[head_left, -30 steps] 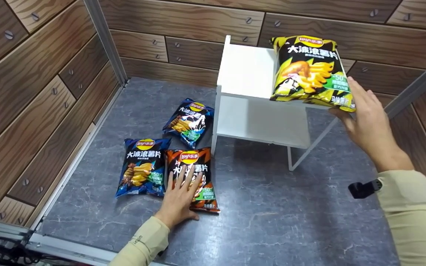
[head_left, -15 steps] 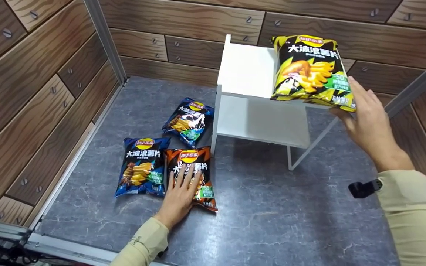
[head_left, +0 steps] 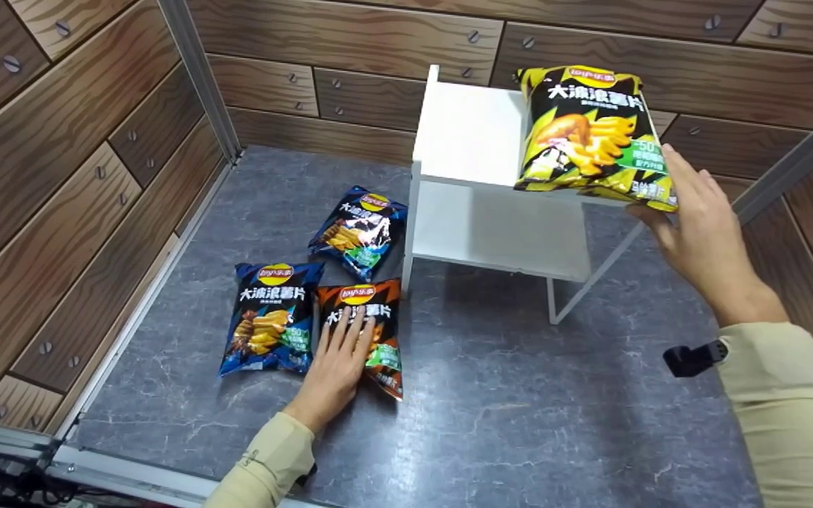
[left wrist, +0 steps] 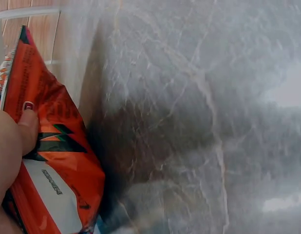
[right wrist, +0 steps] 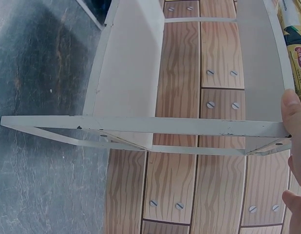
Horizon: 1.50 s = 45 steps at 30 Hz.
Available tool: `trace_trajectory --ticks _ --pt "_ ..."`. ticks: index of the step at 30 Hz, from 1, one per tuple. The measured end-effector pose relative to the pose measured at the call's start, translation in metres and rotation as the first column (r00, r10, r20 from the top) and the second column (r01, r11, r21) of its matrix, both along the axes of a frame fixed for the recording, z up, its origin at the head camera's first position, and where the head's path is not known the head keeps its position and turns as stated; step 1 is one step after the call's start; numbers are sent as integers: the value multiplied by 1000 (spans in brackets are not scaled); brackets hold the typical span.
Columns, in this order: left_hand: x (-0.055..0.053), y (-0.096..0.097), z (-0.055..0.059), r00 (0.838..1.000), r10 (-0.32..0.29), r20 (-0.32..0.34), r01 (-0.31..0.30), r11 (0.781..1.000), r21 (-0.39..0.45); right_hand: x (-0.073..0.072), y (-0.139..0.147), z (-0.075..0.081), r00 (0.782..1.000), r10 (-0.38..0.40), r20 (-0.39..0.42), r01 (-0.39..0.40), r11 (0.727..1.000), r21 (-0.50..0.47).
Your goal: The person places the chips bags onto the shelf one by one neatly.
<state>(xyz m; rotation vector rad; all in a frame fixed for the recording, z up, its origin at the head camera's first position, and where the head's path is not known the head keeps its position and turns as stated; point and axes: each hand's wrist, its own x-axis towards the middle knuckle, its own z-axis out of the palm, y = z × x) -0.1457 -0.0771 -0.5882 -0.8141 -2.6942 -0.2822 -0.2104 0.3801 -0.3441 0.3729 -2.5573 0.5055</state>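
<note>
My left hand (head_left: 334, 370) lies with its fingers over the front of an orange-and-black chip bag (head_left: 387, 367) on the grey floor. In the left wrist view, the thumb (left wrist: 28, 126) presses the orange back of that bag, so hand and thumb grip it along one side. That side is lifted and the bag tilts. My right hand (head_left: 703, 236) touches the lower right corner of a yellow-and-black chip bag (head_left: 586, 134) on top of a white shelf stand (head_left: 473, 134). In the right wrist view, its thumb (right wrist: 291, 105) rests against the stand's top edge.
Two blue chip bags lie on the floor: one (head_left: 269, 317) left of the orange bag, another (head_left: 360, 229) behind it, close to the stand's leg. A lower shelf (head_left: 505, 229) sits under the top. Wood-patterned walls (head_left: 322, 28) enclose the floor.
My left hand has shifted slightly left, its thumb going under the orange bag. The bag has turned and its right side has drawn in leftward. My right hand and the yellow bag stay put.
</note>
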Motion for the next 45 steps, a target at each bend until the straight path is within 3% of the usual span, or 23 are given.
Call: trace_trajectory --ticks 9,17,20,32,41,45 --pt "1 -11 14 999 -22 43 17 994 110 -1 0 0 1000 -6 5 6 1000 7" --pt "4 -16 32 995 -43 85 18 962 271 -1 0 0 1000 -1 1 1 1000 4" --pt "3 -17 39 997 -45 69 21 950 312 0 0 0 1000 -1 1 1 1000 4" --pt "-6 -21 61 995 -26 -97 64 909 411 -1 0 -1 1000 8 -10 -8 1000 -7" --pt "-16 -23 80 997 -30 -76 62 890 451 0 0 0 1000 8 -4 -8 1000 -8" --pt "-22 -23 90 995 -29 -96 70 888 454 0 1 -1 1000 12 -11 -12 1000 -10"
